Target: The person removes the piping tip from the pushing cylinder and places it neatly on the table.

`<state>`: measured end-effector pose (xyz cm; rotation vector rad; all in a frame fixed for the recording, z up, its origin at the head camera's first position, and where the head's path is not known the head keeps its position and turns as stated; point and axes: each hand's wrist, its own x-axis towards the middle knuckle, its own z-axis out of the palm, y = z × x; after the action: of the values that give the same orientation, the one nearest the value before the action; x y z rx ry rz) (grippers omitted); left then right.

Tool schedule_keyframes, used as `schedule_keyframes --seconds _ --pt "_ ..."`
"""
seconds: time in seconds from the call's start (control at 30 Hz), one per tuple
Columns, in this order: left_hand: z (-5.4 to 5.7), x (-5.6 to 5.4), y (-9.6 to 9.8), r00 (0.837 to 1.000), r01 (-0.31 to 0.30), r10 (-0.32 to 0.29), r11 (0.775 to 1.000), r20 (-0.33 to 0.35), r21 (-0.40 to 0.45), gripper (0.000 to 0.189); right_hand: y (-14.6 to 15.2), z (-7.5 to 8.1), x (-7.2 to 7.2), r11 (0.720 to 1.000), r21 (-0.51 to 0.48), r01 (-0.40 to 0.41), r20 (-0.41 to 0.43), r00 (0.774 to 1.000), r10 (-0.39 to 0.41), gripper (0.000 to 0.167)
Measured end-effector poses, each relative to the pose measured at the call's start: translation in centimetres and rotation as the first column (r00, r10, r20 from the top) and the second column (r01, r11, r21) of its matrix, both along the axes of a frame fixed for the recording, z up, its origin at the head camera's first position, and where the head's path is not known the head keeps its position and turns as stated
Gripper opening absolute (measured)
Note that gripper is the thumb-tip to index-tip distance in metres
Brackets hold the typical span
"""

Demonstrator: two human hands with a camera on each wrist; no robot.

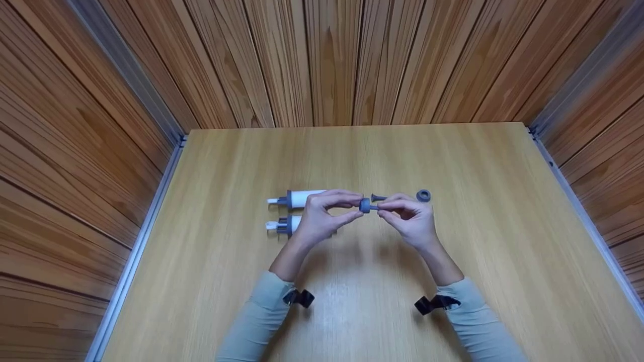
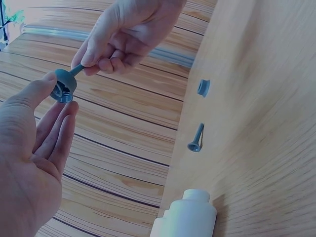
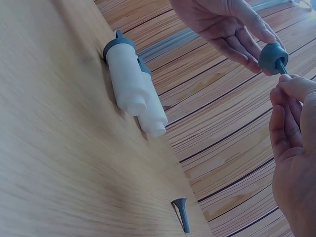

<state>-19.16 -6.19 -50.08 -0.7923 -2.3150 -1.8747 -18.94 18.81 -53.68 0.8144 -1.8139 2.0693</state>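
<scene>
Between fingers and thumb, my left hand (image 1: 320,217) pinches a round grey-blue cap (image 1: 365,205), hollow on one side in the left wrist view. The thin stem (image 2: 77,69) coming out of the cap is pinched by my right hand (image 1: 411,220). Both hands are raised above the table, the cap and stem joined between them. Behind the right hand's fingertips lies a loose grey stem with a flared end (image 3: 181,215). A second grey ring-like cap (image 1: 423,195) rests on the table just beyond that hand.
Two white bottles with dark collars lie on the table behind my left hand, the far bottle (image 1: 302,198) and the near bottle (image 1: 296,223). Wood-panelled walls (image 1: 332,65) enclose the back and sides, with metal rails (image 1: 141,241) along the table's side edges.
</scene>
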Motion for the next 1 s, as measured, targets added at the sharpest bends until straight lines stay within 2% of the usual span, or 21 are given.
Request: schedule_keyframes --seconds 0.33,0.67,1.0 --pt "-0.04 0.04 0.03 1.0 0.008 -0.008 1.0 0.008 -0.02 0.032 -0.27 0.2 0.09 1.0 0.002 -0.003 -0.002 1.0 0.003 0.026" --pt "-0.02 0.05 0.18 0.999 0.001 0.001 1.0 0.038 -0.027 0.033 -0.88 0.34 -0.04 0.998 -0.053 -0.028 0.004 1.0 0.028 0.029" --pt "-0.01 0.1 0.21 1.0 0.001 0.0 1.0 0.027 -0.031 0.033 -0.99 0.42 0.09 0.999 -0.041 -0.033 0.007 0.999 0.033 0.015"
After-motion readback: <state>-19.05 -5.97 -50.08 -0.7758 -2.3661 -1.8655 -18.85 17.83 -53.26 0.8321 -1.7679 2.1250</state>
